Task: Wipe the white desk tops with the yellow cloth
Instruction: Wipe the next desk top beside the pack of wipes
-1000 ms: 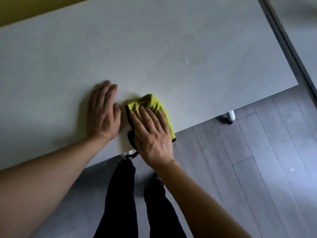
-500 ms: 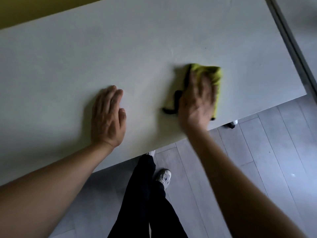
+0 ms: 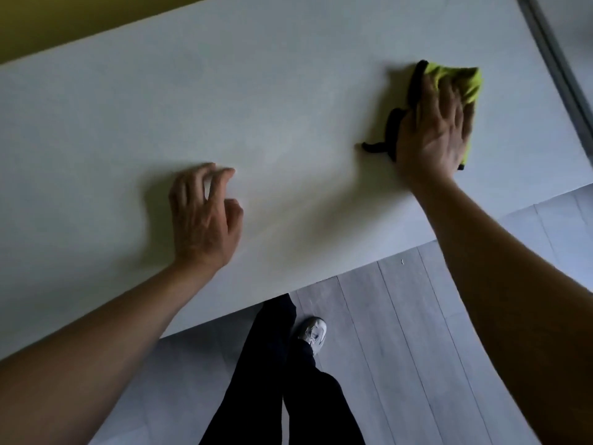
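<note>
A white desk top [image 3: 288, 107] fills the upper part of the head view. The yellow cloth [image 3: 462, 80], edged in black, lies flat on it toward the right end. My right hand [image 3: 434, 130] presses down on the cloth with straight, spread fingers and covers most of it. My left hand [image 3: 203, 216] hovers at the desk's near middle, its fingers loosely curled and holding nothing, with the fingertips close to the surface.
A second white desk top [image 3: 574, 24] adjoins at the far right across a dark gap [image 3: 558, 62]. A yellow wall [image 3: 64, 20] runs behind. Grey plank floor [image 3: 401, 348], my dark trouser legs [image 3: 288, 380] and a white shoe [image 3: 313, 334] show below the desk's near edge.
My right hand has swept the cloth rightward and away across the desk, from beside my left hand to the right end. My left hand has lifted from flat to loosely curled.
</note>
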{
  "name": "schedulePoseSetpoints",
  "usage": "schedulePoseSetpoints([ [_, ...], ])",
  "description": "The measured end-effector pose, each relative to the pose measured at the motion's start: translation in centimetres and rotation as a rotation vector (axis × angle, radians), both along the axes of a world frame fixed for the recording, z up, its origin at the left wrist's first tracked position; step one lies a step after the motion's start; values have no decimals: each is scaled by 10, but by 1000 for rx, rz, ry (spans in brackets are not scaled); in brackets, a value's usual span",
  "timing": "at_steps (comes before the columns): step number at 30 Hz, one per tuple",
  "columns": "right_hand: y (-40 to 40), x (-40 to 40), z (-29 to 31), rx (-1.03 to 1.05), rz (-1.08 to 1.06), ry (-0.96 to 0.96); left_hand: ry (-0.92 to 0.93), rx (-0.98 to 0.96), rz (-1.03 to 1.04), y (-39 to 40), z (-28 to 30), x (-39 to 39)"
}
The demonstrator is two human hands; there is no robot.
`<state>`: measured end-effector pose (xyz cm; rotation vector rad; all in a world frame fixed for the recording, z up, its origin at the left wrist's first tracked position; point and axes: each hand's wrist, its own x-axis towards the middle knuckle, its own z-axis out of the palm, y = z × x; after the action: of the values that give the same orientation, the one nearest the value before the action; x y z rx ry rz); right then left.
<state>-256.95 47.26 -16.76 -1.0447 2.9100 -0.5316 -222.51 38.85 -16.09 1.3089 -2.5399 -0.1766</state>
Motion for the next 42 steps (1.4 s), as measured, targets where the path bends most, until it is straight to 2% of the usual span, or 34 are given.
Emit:
schedulePoseSetpoints([
  [3, -9, 13, -2, -14, -65, 23, 20, -15, 26, -28, 1, -16],
  [5, -20, 47, -4, -24, -10, 43, 24, -13, 34, -48, -1, -26],
  [8, -37, 126, -3, -117, 296, 51, 24, -5, 50, -74, -4, -36],
  [10, -44, 176, 1, -100, 500, 36, 25, -5, 78, -87, -6, -38],
  [13, -51, 182, 0, -24, 633, 49, -22, 0, 71, -97, -13, -35],
  [15, -57, 147, -6, -55, 595, 76, -48, -1, 60, -96, -16, -33],
  [17, -67, 97, -8, -66, 419, 77, -49, 0, 65, -94, -16, -33],
  [20, -83, 33, -2, 36, 171, 17, -33, 6, 83, -97, -9, -36],
  [23, -101, 18, 0, 40, 48, 13, -2, 17, 88, -113, -2, -40],
  [25, -111, 41, -2, 21, 33, 27, 21, 17, 77, -126, 0, -43],
  [31, -137, 163, 0, -54, 503, 54, 12, 71, 98, -152, -7, -62],
  [33, -138, 162, 0, -55, 575, 57, -3, 60, 92, -155, -9, -64],
  [36, -133, 113, -4, -58, 735, 111, -8, 31, 74, -154, -11, -61],
  [38, -138, 60, -5, -37, 643, 127, -2, 20, 80, -154, -10, -62],
  [42, -157, -9, 1, 59, 34, -4, -2, 24, 103, -152, -9, -63],
])
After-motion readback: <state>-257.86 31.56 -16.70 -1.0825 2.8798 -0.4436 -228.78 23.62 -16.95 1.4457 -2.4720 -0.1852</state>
